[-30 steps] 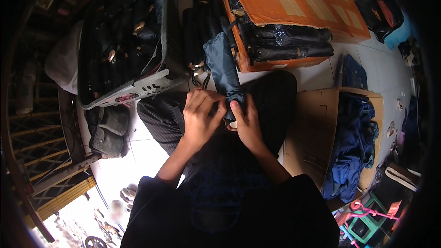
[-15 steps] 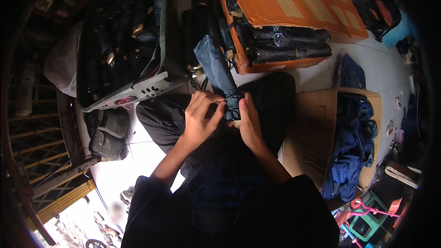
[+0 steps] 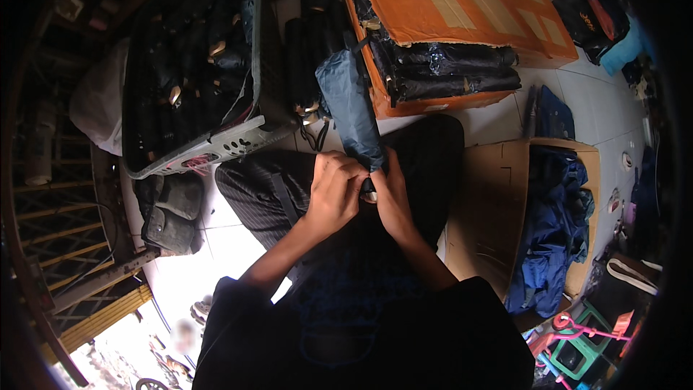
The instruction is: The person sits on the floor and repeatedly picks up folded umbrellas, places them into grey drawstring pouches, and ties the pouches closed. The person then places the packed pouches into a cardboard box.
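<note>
A blue-grey folded umbrella (image 3: 348,105) in a thin fabric cover points away from me and leans slightly left. My left hand (image 3: 336,191) pinches its near end, thumb and fingertips pressed together. On the other side, my right hand (image 3: 392,191) wraps round the same end, with its fingers along the fabric. A small dark and pale handle tip shows between the hands. The fingers hide most of that end. Both hands are over my lap, where the dark striped trousers (image 3: 249,184) show.
A dark plastic crate (image 3: 242,137) of black folded umbrellas stands at the far left. Ahead right is an orange taped carton (image 3: 462,0) holding black wrapped bundles. An open cardboard box (image 3: 487,209) with blue fabric (image 3: 548,224) sits at the right. Grey pouches (image 3: 173,209) lie left.
My left hand has moved right, closer to my right hand. The umbrella's far end has swung slightly right, and the fabric bunched at its near end now lies smoother.
</note>
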### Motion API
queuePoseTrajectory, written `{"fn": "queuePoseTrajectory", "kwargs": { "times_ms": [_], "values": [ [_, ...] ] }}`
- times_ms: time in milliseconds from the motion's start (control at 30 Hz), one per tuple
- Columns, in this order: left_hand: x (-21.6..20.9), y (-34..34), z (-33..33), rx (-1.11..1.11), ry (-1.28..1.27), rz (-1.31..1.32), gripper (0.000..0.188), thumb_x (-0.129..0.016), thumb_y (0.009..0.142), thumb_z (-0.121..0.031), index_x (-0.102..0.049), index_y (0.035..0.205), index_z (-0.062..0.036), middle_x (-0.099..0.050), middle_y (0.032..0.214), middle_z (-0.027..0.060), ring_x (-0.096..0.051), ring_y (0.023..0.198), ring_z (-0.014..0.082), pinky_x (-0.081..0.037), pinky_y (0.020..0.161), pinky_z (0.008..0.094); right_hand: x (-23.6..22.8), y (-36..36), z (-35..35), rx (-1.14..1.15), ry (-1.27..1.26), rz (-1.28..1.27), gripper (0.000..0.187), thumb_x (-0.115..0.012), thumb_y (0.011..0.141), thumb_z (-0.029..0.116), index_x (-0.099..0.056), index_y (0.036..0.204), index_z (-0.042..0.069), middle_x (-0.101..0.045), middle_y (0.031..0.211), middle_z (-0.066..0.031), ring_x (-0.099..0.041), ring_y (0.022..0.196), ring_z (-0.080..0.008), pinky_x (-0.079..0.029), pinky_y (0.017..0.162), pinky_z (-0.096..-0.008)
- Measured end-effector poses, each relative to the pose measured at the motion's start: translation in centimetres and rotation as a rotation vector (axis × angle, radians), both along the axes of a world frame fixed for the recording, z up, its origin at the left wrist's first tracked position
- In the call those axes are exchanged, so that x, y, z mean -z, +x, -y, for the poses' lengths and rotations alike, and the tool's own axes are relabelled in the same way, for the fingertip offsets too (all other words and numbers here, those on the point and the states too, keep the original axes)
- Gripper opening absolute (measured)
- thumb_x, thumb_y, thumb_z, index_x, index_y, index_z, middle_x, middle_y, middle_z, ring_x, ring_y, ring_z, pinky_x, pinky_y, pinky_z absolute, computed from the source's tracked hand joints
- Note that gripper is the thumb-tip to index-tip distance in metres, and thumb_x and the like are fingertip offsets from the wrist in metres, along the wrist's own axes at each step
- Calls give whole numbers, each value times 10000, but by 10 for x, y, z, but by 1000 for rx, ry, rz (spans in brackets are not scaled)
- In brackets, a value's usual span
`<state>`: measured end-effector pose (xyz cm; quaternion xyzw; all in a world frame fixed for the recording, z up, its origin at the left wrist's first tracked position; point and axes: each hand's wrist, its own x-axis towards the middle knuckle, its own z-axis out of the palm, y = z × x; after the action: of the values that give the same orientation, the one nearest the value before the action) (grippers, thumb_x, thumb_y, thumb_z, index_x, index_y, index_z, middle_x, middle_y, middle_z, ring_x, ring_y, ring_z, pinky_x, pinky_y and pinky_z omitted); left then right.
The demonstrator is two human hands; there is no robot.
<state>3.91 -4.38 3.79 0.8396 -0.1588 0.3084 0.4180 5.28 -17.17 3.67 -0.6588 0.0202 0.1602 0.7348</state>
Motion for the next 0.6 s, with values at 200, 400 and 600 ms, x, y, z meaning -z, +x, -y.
{"fn": "queuePoseTrajectory", "kwargs": {
  "times_ms": [200, 400, 600],
  "values": [
    [-14, 6, -10, 5, 37, -14, 217, -713, 703, 26, -589, 879, -4, -585, 863, 109, -547, 802, 290, -432, 708, 369, 5, 2, 7, -72, 67, 125, 464, -466, 956, 278, -350, 1309, 0, -509, 1158, -137, -508, 1048, -198, -420, 879, -321],
    [-17, 9, -16, 33, 17, 3, 227, -702, 686, 71, -585, 870, 8, -577, 848, 119, -559, 746, 290, -446, 670, 369, 10, 0, 4, -85, 401, -95, 427, -463, 970, 230, -311, 1315, 28, -500, 1128, -126, -505, 1013, -162, -453, 830, -283],
    [-12, 3, -1, 22, -3, -34, 289, -620, 636, 175, -534, 856, 9, -542, 818, 129, -527, 747, 295, -443, 658, 369, 8, -8, -1, 57, 533, -256, 380, -540, 942, 163, -353, 1255, 56, -507, 1085, -88, -506, 983, -132, -466, 773, -253]
  ]
}}
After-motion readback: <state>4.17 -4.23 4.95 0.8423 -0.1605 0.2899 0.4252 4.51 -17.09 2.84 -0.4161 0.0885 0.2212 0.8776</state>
